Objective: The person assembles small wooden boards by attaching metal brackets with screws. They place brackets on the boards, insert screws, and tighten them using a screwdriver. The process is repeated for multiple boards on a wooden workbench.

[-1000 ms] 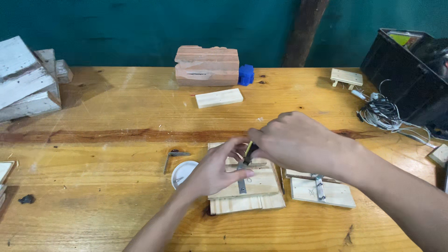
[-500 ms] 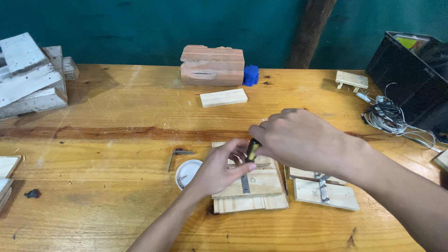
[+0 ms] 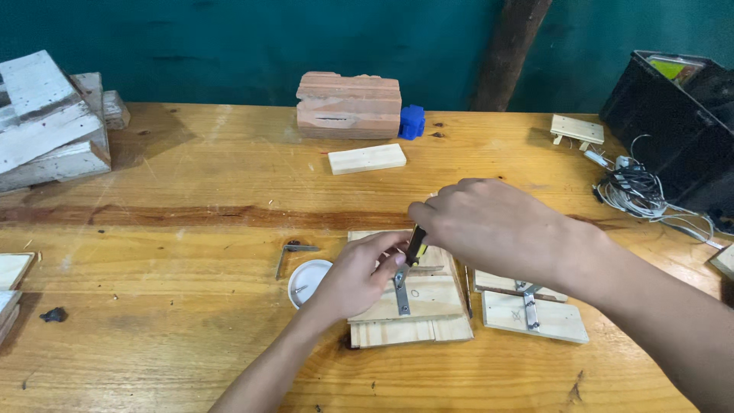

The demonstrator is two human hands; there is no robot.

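Screwdriver [image 3: 416,246] lower, tip hidden

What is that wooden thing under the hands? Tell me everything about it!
The wooden block is a flat stack of pale wood boards, lying on the table. A grey metal strip with small holes lies across its top. The left hand rests on its left side, touching the strip. The right hand holds a dark tool tip-down over the strip. A white lid lies just left of it.
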